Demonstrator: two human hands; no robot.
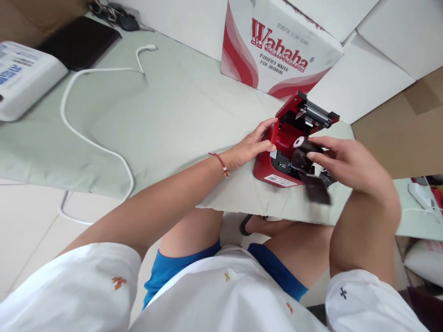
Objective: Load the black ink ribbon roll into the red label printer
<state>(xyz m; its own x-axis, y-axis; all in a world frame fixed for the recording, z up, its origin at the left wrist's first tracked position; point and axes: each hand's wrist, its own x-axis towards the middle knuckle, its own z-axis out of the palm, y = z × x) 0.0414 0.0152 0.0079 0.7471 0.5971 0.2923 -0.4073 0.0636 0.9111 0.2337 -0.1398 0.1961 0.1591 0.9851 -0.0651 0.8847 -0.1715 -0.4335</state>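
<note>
A small red printer stands on the covered table with its lid tilted up, showing a black roller along the lid's edge. My left hand grips the printer's left side, thumb and fingers at the rim of its opening. Between the thumb and fingers of my right hand is a dark roll with a white core, at the right side of the opening. A dark strip hangs below the roll, blurred by motion. Part of a small black object shows beneath my right hand, mostly hidden.
A Wahaha water carton stands behind the printer, among white boxes and a brown carton. A white cable curves over the table's front edge. A white device, a black flat item and keys lie left.
</note>
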